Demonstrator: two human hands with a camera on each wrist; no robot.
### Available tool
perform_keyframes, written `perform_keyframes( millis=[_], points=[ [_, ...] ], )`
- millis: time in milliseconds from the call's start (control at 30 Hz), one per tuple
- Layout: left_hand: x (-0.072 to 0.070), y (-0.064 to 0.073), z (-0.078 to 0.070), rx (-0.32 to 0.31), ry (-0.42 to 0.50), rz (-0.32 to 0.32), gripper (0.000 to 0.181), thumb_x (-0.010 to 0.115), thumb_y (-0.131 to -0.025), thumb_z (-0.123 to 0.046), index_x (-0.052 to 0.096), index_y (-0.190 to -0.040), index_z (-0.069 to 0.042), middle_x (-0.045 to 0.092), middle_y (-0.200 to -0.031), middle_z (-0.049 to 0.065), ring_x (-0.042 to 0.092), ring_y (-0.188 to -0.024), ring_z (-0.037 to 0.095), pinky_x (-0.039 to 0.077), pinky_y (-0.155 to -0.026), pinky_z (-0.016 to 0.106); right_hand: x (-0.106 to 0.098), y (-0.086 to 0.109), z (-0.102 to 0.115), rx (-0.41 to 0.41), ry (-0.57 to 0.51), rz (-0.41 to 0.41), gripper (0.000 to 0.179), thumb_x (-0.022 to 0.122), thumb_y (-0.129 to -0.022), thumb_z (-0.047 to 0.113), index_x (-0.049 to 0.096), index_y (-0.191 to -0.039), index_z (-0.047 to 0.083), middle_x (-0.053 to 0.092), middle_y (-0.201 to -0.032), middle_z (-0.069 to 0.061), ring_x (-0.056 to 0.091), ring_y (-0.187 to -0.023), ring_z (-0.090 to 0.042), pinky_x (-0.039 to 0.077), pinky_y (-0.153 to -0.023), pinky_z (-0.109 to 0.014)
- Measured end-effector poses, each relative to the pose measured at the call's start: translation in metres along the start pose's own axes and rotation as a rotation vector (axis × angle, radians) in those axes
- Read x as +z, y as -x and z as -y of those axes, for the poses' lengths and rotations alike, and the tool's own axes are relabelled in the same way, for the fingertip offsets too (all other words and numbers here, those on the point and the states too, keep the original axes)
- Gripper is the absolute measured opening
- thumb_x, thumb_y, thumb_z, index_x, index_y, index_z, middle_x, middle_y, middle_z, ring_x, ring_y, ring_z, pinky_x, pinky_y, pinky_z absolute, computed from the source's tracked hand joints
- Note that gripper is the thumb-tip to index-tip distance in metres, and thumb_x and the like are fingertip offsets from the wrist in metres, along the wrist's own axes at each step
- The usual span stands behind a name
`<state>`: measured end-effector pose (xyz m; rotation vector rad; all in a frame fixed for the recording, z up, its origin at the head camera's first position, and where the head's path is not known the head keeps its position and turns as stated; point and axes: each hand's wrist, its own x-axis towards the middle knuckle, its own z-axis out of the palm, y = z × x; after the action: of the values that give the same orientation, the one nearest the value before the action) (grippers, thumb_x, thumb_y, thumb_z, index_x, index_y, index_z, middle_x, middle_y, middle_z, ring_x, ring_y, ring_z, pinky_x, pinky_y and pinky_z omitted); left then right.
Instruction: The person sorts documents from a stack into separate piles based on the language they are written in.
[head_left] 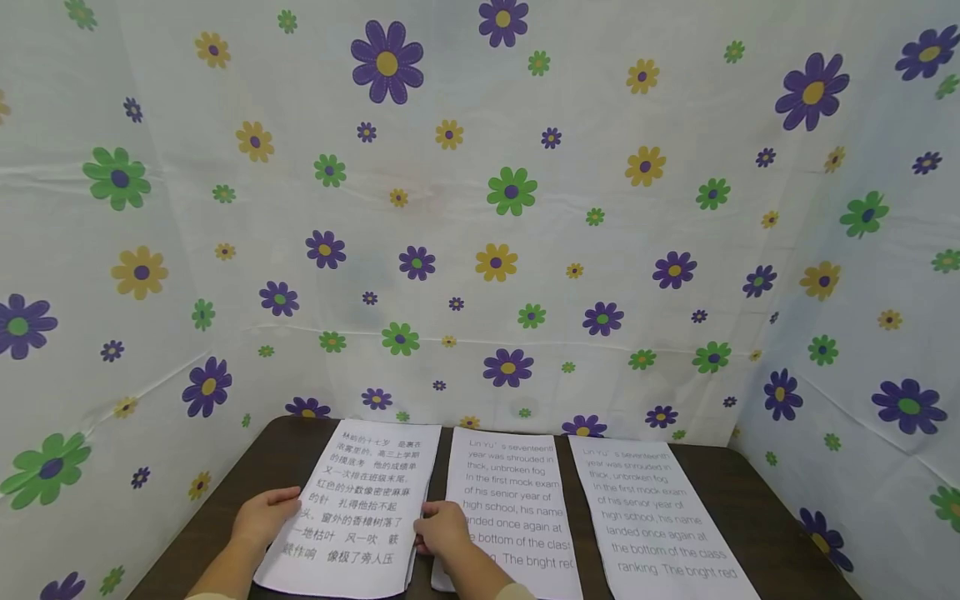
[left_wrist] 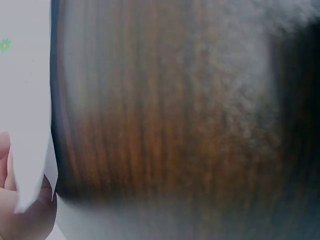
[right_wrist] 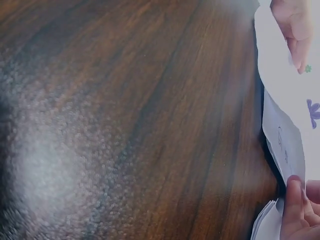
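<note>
Two hands busy, we are pinching opposite edges of a white rectangular Chinese-printed paper stack [head_left: 352, 504] with our left hand [head_left: 262, 521] and right hand [head_left: 444, 531], its handling seemingly unfinished, while one white rectangular English-printed stack [head_left: 517, 492] and its matching neighbour [head_left: 652, 517] are lying ungripped to our grip's right.

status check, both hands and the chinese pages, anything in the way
Left hand gripping left edge, Chinese pages. Right hand pinching right edge. Middle English pages close alongside, partly hidden in head view.
</note>
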<state>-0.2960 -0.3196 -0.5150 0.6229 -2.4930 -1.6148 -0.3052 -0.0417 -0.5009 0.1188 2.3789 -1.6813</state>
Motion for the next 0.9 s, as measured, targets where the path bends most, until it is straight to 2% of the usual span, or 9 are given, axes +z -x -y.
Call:
perform_keyframes(
  millis=[133,333,400,467,567,633,700,800,900],
  points=[
    [-0.001,0.002,-0.005,0.015,-0.015,0.018,0.049,0.058,-0.094,-0.021,0.052,-0.133,0.009,0.046,-0.140,0.034,0.048,-0.121,0.049,0.041,-0.101,0.058,0.001,0.002,0.005,-0.004,0.040,-0.001,0.034,0.064,-0.087,0.008,0.064,-0.118,-0.006,0.064,-0.081,-0.004,0.063,-0.063,-0.010,0.056,-0.056,-0.021],
    [0.002,0.004,-0.012,0.002,-0.055,0.068,0.059,0.051,-0.097,-0.028,0.039,-0.142,0.009,0.033,-0.148,0.035,0.031,-0.135,0.053,0.025,-0.112,0.064,0.001,0.006,0.010,-0.012,0.089,0.023,0.039,0.059,-0.090,0.012,0.060,-0.123,-0.009,0.064,-0.086,-0.008,0.064,-0.066,-0.012,0.056,-0.061,-0.026],
    [0.003,0.005,-0.013,0.008,-0.077,0.079,0.061,0.049,-0.097,-0.029,0.036,-0.143,0.010,0.032,-0.148,0.035,0.029,-0.136,0.054,0.022,-0.113,0.065,0.001,0.006,0.009,-0.012,0.119,0.032,0.041,0.059,-0.091,0.013,0.058,-0.124,-0.010,0.065,-0.087,-0.009,0.064,-0.066,-0.013,0.055,-0.062,-0.028],
    [0.005,0.007,-0.013,0.019,-0.095,0.094,0.062,0.049,-0.097,-0.027,0.034,-0.143,0.011,0.032,-0.148,0.036,0.028,-0.136,0.054,0.022,-0.113,0.065,0.002,0.005,0.009,-0.018,0.146,0.040,0.041,0.058,-0.091,0.014,0.058,-0.124,-0.010,0.065,-0.086,-0.010,0.064,-0.064,-0.013,0.053,-0.061,-0.028],
    [0.005,0.009,-0.013,0.036,-0.111,0.113,0.065,0.049,-0.097,-0.028,0.031,-0.144,0.014,0.034,-0.146,0.037,0.032,-0.134,0.055,0.027,-0.112,0.064,0.002,0.004,0.008,-0.042,0.178,0.044,0.034,0.057,-0.090,0.014,0.063,-0.116,-0.007,0.064,-0.082,-0.010,0.063,-0.063,-0.016,0.051,-0.059,-0.029],
    [0.005,0.010,-0.014,0.049,-0.117,0.126,0.066,0.050,-0.097,-0.028,0.029,-0.144,0.015,0.033,-0.146,0.038,0.033,-0.134,0.055,0.030,-0.111,0.064,0.002,0.003,0.008,-0.068,0.195,0.036,0.036,0.058,-0.089,0.014,0.063,-0.117,-0.007,0.066,-0.087,-0.014,0.065,-0.070,-0.019,0.054,-0.063,-0.033],
    [0.004,0.011,-0.015,0.061,-0.119,0.132,0.067,0.051,-0.097,-0.027,0.029,-0.144,0.015,0.031,-0.146,0.039,0.034,-0.134,0.055,0.031,-0.111,0.063,0.001,0.003,0.008,-0.091,0.207,0.025,0.039,0.060,-0.088,0.016,0.062,-0.120,-0.007,0.067,-0.098,-0.017,0.068,-0.084,-0.026,0.058,-0.072,-0.042],
    [0.002,0.012,-0.019,0.090,-0.121,0.138,0.069,0.053,-0.096,-0.025,0.027,-0.144,0.016,0.029,-0.147,0.040,0.032,-0.135,0.055,0.030,-0.112,0.062,-0.002,0.002,0.009,-0.120,0.205,0.012,0.052,0.064,-0.086,0.019,0.055,-0.131,-0.006,0.064,-0.117,-0.021,0.064,-0.106,-0.034,0.055,-0.088,-0.051],
    [0.000,0.014,-0.023,0.111,-0.114,0.138,0.073,0.058,-0.093,-0.024,0.026,-0.145,0.016,0.028,-0.148,0.040,0.030,-0.136,0.055,0.028,-0.113,0.062,-0.006,0.000,0.010,-0.134,0.158,0.022,0.054,0.067,-0.086,0.021,0.055,-0.133,-0.002,0.064,-0.120,-0.019,0.061,-0.114,-0.037,0.053,-0.093,-0.052]
  ],
)
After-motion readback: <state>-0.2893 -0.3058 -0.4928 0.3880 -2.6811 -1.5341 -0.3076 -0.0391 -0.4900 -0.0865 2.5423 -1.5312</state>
